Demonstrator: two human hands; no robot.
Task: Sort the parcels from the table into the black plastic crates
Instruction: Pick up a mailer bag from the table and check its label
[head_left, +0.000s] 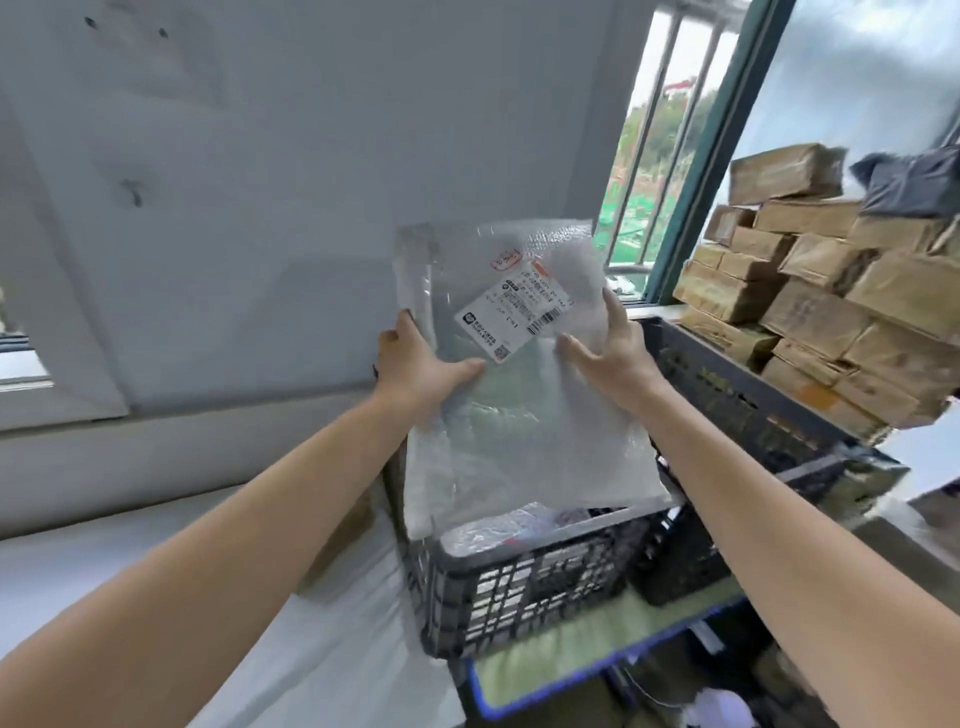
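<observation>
I hold a large clear bubble-wrap parcel (524, 415) with a white shipping label upright above a black plastic crate (545, 582). My left hand (421, 364) grips its left edge, thumb across the front. On the other side my right hand (608, 353) grips the right edge near the label. The parcel's lower edge hangs just over the crate's rim. Other wrapped parcels (498, 530) lie inside that crate. A second black crate (753, 410) stands behind and to the right.
Brown taped cardboard parcels (810, 291) are stacked high at the right by the window, with a dark bag (914, 182) on top. White sheets or bags (337, 623) lie at the lower left. The crates rest on a green surface with a blue edge (571, 654).
</observation>
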